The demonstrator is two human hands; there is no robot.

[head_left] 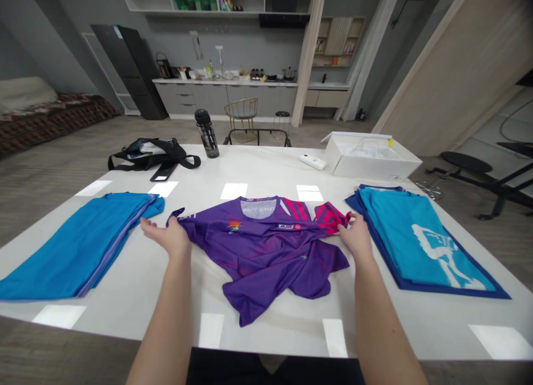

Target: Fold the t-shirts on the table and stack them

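A purple jersey (266,249) with pink striped sleeves lies crumpled on the white table (137,285) in front of me. My left hand (166,235) pinches the tip of its left sleeve between thumb and fingers. At the opposite side, my right hand (353,235) grips the pink right sleeve, fingers closed on the cloth. The shirt's lower half is bunched and twisted toward the near table edge.
A stack of folded blue shirts (79,243) lies at the left, another blue stack with a white print (420,240) at the right. Farther back stand a black bag (154,154), a dark bottle (207,133), a remote (313,161) and an open white box (370,157).
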